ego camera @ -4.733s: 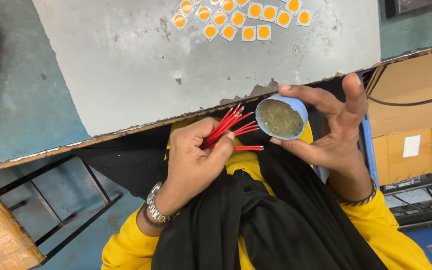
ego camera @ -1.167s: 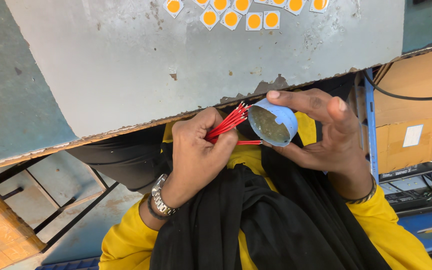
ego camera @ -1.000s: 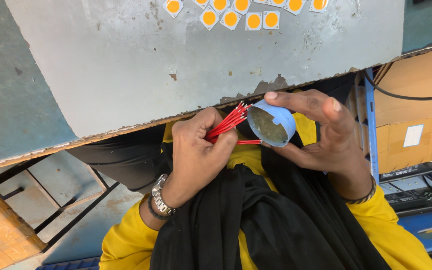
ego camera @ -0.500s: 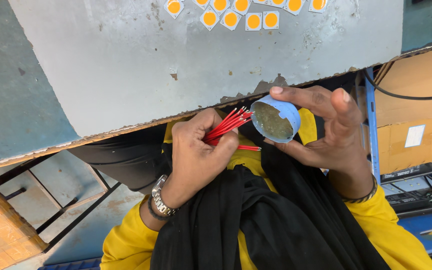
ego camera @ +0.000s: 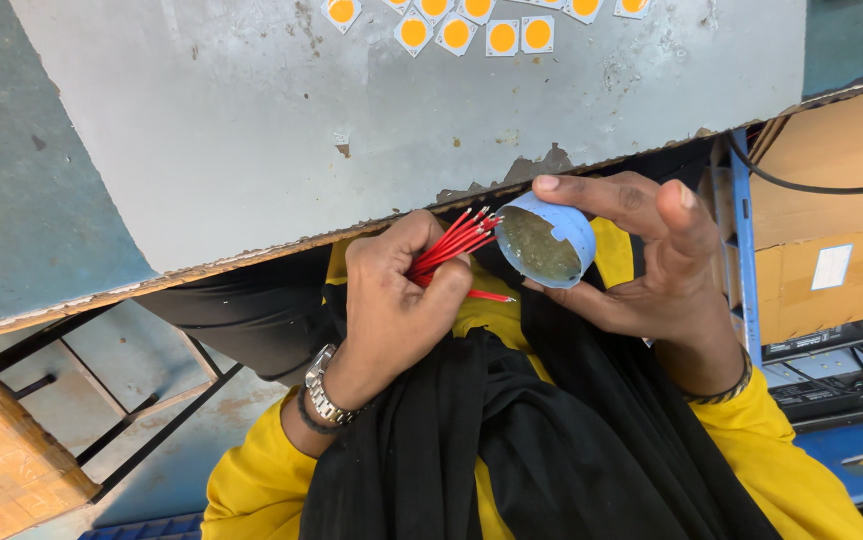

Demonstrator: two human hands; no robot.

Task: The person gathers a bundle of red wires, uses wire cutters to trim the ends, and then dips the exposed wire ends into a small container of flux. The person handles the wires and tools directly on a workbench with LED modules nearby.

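I am clenching my left hand point(ego camera: 392, 300) around a bundle of thin red wires point(ego camera: 452, 245), my grip grasping them so their tips are fanning out toward the small round blue container point(ego camera: 550, 237). One red wire is sticking out lower, pointing sideways just beneath the container. My right hand point(ego camera: 652, 260) is cradling that container, its grip grasping the rim with thumb and fingertips and tilting the open mouth toward the wires; a dull greenish-brown paste is showing inside. The wire tips are sitting just beside the container's edge, though I cannot tell whether they are touching it. Both hands are hovering over my lap, just below the worn front edge of the grey tabletop point(ego camera: 252, 130). Square white chips with orange centres point(ego camera: 457, 32) are lying at its far side. A cardboard box point(ego camera: 832, 210) is standing to my right.
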